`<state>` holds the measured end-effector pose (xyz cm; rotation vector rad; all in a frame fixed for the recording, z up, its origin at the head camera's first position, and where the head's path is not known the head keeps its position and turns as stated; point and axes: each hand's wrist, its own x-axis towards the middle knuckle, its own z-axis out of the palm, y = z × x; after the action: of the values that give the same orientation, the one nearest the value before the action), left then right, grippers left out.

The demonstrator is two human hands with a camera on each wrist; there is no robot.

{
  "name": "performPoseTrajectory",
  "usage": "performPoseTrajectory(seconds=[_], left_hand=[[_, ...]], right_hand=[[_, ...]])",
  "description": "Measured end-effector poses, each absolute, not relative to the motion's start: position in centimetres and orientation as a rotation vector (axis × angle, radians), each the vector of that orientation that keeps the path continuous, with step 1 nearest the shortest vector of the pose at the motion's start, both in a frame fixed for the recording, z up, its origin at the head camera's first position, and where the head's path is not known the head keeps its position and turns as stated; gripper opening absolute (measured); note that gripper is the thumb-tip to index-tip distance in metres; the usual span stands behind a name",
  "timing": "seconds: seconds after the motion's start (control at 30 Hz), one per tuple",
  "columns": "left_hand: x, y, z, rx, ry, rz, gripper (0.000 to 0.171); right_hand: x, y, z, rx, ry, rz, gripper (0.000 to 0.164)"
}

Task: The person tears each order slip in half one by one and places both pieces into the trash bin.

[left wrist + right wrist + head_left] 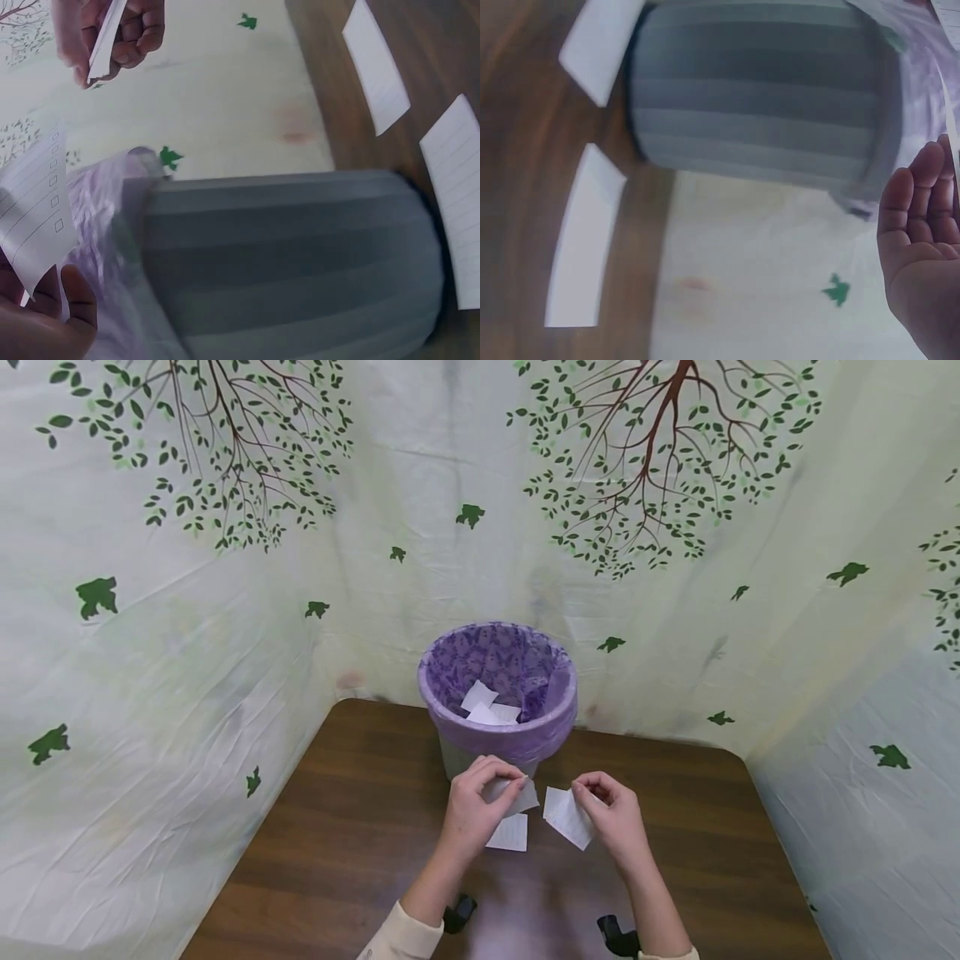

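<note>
White paper (pixel 39 201) is pinched in the left hand (pixel 476 806), thumb against fingers; the right hand (pixel 613 817) pinches a second piece (pixel 106 46), just beside it. Two more pieces (pixel 456 202) lie flat on the brown bench (pixel 352 827). Just beyond stands a grey bin (pixel 292 262) lined with a purple bag (pixel 504 737), scraps (pixel 480 696) inside; leaf-patterned cloth (pixel 540 577) hangs behind.

The head view is bright and evenly lit, with a pale glare on the near table (pixel 525 922); both wrist views look hazy and softly blurred.
</note>
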<state>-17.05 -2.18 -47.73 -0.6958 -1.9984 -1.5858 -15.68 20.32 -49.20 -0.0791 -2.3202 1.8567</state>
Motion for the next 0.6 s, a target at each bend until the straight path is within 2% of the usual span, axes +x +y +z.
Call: performPoseTrajectory(seconds=[0.6], left_hand=[[-20.2, -3.9, -43.0, -0.666, -1.916, -1.541, 0.004]], right_hand=[[-20.4, 16.9, -40.9, 0.148, -2.188, 1.827, 0.015]])
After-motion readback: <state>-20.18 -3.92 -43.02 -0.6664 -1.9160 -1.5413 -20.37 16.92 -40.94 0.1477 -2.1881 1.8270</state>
